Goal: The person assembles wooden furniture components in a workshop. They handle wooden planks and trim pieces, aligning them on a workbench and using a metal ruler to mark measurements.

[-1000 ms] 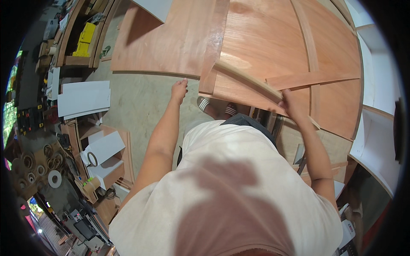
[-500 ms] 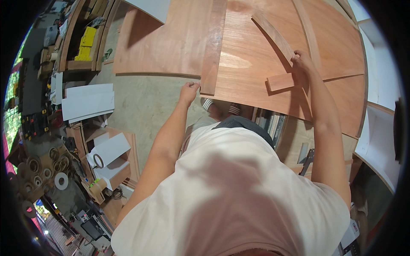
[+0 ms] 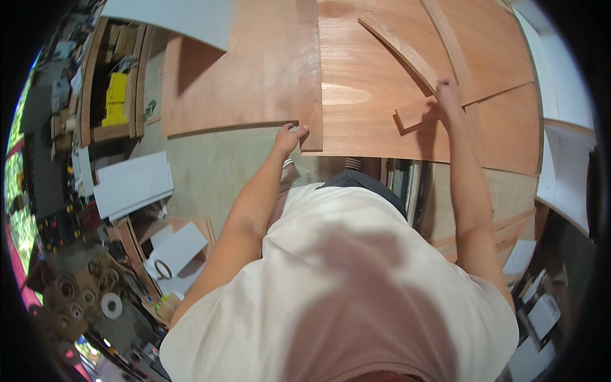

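Note:
My left hand (image 3: pixel 291 137) is closed at the near end of a long flat wooden strip (image 3: pixel 310 76), its thumb against the strip's left edge. That strip lies along the reddish plywood sheet (image 3: pixel 353 83). On the right, my right hand (image 3: pixel 448 97) is closed at the near end of a narrow slanting wooden strip (image 3: pixel 402 49), which casts a dark shadow on the plywood. Beside that hand lies a short wooden offcut (image 3: pixel 417 114), partly covered by it. Another thin strip (image 3: pixel 449 41) runs along the sheet farther right.
A white panel (image 3: pixel 184 22) juts over the plywood at far left. A wooden crate (image 3: pixel 86 95) with yellow boxes (image 3: pixel 115 100) stands left. White boards (image 3: pixel 133 184) and rolls of edging tape (image 3: pixel 111 305) lie nearer. White cabinet frames (image 3: pixel 566 165) border the right side.
My left hand has moved onto the edge of the long strip, its thumb now touching it. My right hand stays at the narrow strip's end. The view has shifted slightly.

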